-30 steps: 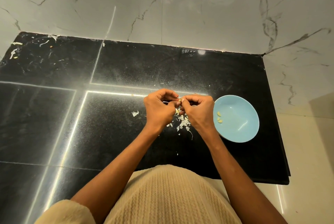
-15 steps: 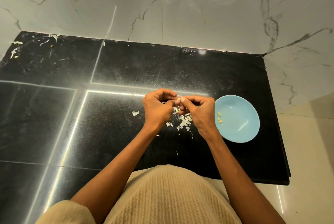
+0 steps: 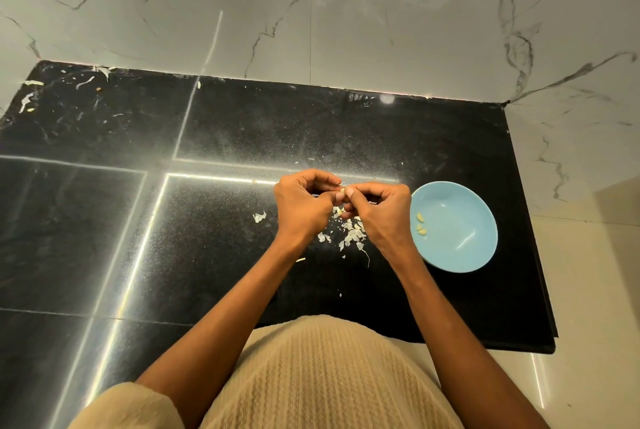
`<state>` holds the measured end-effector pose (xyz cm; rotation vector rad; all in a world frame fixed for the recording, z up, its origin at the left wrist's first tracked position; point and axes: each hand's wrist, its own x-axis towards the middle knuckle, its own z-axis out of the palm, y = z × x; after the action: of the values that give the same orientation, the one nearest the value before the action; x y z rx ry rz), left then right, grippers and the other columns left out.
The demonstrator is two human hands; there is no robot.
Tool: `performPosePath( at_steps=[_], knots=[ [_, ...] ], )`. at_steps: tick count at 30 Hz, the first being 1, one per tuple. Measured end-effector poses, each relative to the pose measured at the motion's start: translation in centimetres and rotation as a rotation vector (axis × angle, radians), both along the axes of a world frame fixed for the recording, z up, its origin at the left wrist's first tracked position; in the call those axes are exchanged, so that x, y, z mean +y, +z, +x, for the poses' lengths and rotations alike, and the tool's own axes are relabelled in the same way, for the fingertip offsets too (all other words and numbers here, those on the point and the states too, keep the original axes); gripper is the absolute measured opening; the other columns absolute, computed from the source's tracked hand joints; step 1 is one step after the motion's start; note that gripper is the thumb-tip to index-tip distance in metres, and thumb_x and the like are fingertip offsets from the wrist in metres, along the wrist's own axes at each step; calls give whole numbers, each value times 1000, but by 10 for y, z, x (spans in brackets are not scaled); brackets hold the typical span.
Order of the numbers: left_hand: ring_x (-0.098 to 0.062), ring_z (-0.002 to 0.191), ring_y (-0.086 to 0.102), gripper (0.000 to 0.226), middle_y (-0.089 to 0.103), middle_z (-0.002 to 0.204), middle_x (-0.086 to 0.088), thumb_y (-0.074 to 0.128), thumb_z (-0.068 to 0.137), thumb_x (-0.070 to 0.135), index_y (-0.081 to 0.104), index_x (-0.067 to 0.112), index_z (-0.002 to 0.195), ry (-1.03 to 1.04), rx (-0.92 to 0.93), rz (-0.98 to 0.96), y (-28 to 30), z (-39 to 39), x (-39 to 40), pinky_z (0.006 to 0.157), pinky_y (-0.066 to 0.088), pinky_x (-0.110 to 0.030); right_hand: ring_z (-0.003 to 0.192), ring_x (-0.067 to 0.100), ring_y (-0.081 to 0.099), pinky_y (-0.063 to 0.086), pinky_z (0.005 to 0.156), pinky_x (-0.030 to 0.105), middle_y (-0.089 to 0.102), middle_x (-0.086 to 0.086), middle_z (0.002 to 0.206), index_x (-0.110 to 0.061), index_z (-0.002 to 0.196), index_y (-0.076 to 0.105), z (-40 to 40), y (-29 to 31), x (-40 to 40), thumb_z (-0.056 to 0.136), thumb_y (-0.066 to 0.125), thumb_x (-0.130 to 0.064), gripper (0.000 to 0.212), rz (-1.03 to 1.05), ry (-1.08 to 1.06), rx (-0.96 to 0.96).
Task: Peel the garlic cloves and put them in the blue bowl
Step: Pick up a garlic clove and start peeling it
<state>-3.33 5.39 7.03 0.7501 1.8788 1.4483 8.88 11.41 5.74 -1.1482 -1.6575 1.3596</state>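
Most of the garlic clove is hidden by the fingertips of the left hand and right hand. The bits in the blue bowl are too small to be counted. The counter is cut off at the left edge.

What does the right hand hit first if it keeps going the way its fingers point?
The right hand points its fingers left, at the garlic clove it pinches; directly beyond come the left hand fingertips, apparently touching. The blue bowl lies behind it.
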Motion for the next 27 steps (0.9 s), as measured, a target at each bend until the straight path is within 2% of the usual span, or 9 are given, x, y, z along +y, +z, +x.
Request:
performPosePath(
  at_steps=[3,7,9,13,18,22,27],
  knots=[
    [-13,71,75,17,75,73,-2,83,74,-5,75,8,81,0,-11,7,-1,-1,1,68,62,-30,63,24,75,64,61,43,78,7,78,-2,90,80,-3,-2,0,92,68,3,13,24,-24,4],
    [-12,72,75,17,75,74,-1,83,74,-5,75,9,80,4,-8,26,0,0,1,68,63,-30,61,20,74,64,59,42,77,3,76,-11,87,80,-5,-3,-2,91,67,4,21,69,-38,-6],
    [-14,74,75,17,76,76,-2,83,74,-4,76,10,81,-5,-13,34,-1,-1,1,70,63,-33,61,20,74,64,59,41,78,3,77,-9,86,80,-4,-2,-2,92,67,4,20,67,-37,-7],
    [-24,79,76,18,75,81,-11,82,75,-6,74,6,86,-13,-166,60,-5,-2,2,74,63,-39,59,17,73,64,59,37,76,-3,73,-17,83,79,-3,4,-2,91,68,2,23,79,-49,-40],
    [-25,80,75,18,73,83,-14,78,79,-9,72,5,89,-10,-363,104,-3,2,2,73,62,-34,61,13,73,63,60,37,74,-7,71,-14,80,79,-1,8,-2,87,72,-3,15,169,-66,-119],
    [-18,74,74,13,73,79,-9,75,82,-9,70,2,87,-23,-389,109,-2,2,3,69,60,-27,60,12,71,61,60,35,73,-6,69,-10,75,78,1,8,-1,85,74,-8,11,249,-29,-169],
    [-20,73,72,9,69,80,-12,72,83,-9,67,-3,86,-49,-432,111,-6,0,3,70,60,-28,60,13,69,61,59,35,72,-5,68,-10,75,77,1,7,1,85,76,-11,10,253,-21,-177]
  ],
)
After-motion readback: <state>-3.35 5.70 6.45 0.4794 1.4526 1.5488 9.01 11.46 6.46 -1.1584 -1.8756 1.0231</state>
